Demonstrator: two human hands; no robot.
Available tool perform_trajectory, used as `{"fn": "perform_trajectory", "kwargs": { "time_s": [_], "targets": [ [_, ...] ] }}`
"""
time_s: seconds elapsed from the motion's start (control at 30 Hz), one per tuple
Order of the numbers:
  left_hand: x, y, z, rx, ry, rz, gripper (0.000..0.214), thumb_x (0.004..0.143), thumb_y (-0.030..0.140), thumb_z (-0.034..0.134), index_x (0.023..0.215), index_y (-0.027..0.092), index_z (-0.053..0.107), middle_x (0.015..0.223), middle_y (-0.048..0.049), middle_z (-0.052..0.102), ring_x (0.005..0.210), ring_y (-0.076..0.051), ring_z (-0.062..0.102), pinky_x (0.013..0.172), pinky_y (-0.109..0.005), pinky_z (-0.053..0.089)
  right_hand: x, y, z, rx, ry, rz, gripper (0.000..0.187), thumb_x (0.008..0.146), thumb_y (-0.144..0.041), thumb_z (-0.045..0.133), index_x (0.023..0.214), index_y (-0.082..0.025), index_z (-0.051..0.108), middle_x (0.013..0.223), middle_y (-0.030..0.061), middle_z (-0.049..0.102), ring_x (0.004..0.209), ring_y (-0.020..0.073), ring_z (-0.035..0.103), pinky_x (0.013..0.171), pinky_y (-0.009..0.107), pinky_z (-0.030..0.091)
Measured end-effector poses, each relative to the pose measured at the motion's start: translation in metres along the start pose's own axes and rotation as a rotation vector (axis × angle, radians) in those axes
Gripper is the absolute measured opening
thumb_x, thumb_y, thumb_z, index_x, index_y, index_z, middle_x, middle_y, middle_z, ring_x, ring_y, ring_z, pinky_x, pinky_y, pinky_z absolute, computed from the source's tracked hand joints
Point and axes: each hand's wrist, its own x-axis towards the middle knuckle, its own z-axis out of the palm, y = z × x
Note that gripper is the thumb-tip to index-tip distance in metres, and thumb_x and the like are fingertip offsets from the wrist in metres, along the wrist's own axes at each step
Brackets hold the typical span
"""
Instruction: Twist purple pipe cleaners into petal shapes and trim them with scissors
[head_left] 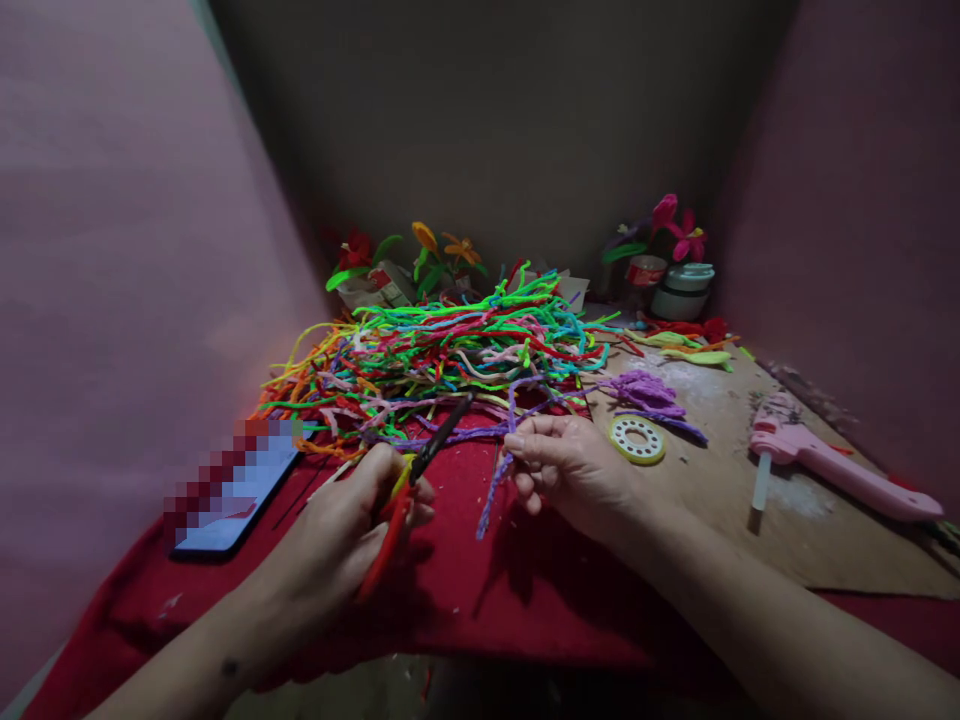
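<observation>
A pair of scissors (391,535) with red and yellow handles is in my left hand (356,515), its dark blades pointing up and away. Between the thumb and fingers of my right hand (566,455) is a purple pipe cleaner (491,500), twisted at its lower end and looped above the fingers. The blades are a short way left of that pipe cleaner, apart from it. Just beyond both hands lies a big tangled heap of many-coloured pipe cleaners (465,345). A purple bundle of bent pipe cleaners (645,392) rests to the right of the heap.
A phone (240,500) lies on the red cloth (525,620) at left. On the brown board (705,490) at right are a tape roll (637,440) and a pink glue gun (840,465). Pipe-cleaner flowers (686,235) and a lidded jar (682,292) stand at the back.
</observation>
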Motion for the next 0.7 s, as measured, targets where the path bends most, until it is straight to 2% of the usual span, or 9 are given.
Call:
{"fn": "perform_trajectory", "kwargs": {
  "time_s": [0.07, 0.13, 0.27, 0.4, 0.53, 0.7],
  "targets": [
    [0.003, 0.013, 0.006, -0.294, -0.13, -0.153, 0.022, 0.068, 0.031, 0.062, 0.079, 0.018, 0.048, 0.082, -0.003, 0.062, 0.053, -0.01, 0.053, 0.044, -0.02, 0.042, -0.002, 0.001, 0.003, -0.001, -0.033, -0.014, 0.02, 0.064, -0.024, 0.07, 0.064, -0.013, 0.053, 0.057, 0.0005, 0.06, 0.042, 0.0068, 0.052, 0.038, 0.017, 0.043],
    [0.007, 0.022, 0.015, -0.48, -0.184, -0.226, 0.027, 0.068, 0.03, 0.065, 0.082, 0.017, 0.047, 0.081, -0.0007, 0.061, 0.047, -0.005, 0.048, 0.042, -0.017, 0.04, -0.003, 0.001, 0.006, 0.013, -0.053, -0.033, 0.02, 0.064, -0.023, 0.071, 0.067, -0.014, 0.053, 0.066, 0.0021, 0.064, 0.045, 0.0069, 0.054, 0.039, 0.018, 0.044],
    [0.016, 0.029, 0.033, -0.671, -0.216, -0.205, 0.027, 0.068, 0.029, 0.067, 0.078, 0.017, 0.046, 0.058, 0.0061, 0.051, 0.04, -0.003, 0.043, 0.038, -0.013, 0.033, -0.006, 0.002, 0.009, 0.017, -0.032, -0.061, 0.023, 0.06, -0.02, 0.073, 0.066, -0.014, 0.052, 0.063, 0.001, 0.063, 0.043, 0.0064, 0.051, 0.037, 0.017, 0.039],
    [0.024, 0.029, 0.039, -0.698, -0.258, -0.179, 0.026, 0.07, 0.033, 0.065, 0.077, 0.017, 0.045, 0.055, 0.0059, 0.052, 0.035, -0.002, 0.039, 0.033, -0.013, 0.027, -0.006, 0.002, 0.008, -0.015, 0.003, -0.109, 0.018, 0.061, -0.019, 0.073, 0.066, -0.013, 0.056, 0.057, -0.001, 0.06, 0.042, 0.0056, 0.05, 0.039, 0.016, 0.037],
    [0.028, 0.03, 0.034, -0.635, -0.28, -0.226, 0.025, 0.07, 0.032, 0.064, 0.08, 0.016, 0.047, 0.053, 0.0035, 0.056, 0.031, -0.003, 0.037, 0.03, -0.013, 0.024, -0.005, 0.003, 0.006, 0.012, 0.013, -0.183, 0.016, 0.066, -0.024, 0.069, 0.07, -0.013, 0.059, 0.07, 0.0031, 0.065, 0.048, 0.0067, 0.054, 0.04, 0.016, 0.039],
    [0.027, 0.027, 0.027, -0.539, -0.281, -0.235, 0.024, 0.071, 0.031, 0.062, 0.071, 0.018, 0.042, 0.048, 0.0046, 0.054, 0.03, -0.004, 0.036, 0.029, -0.013, 0.024, -0.004, 0.003, 0.006, 0.017, 0.051, -0.223, 0.016, 0.068, -0.026, 0.068, 0.069, -0.012, 0.059, 0.071, 0.0042, 0.066, 0.048, 0.0062, 0.053, 0.04, 0.015, 0.04]
  ]
}}
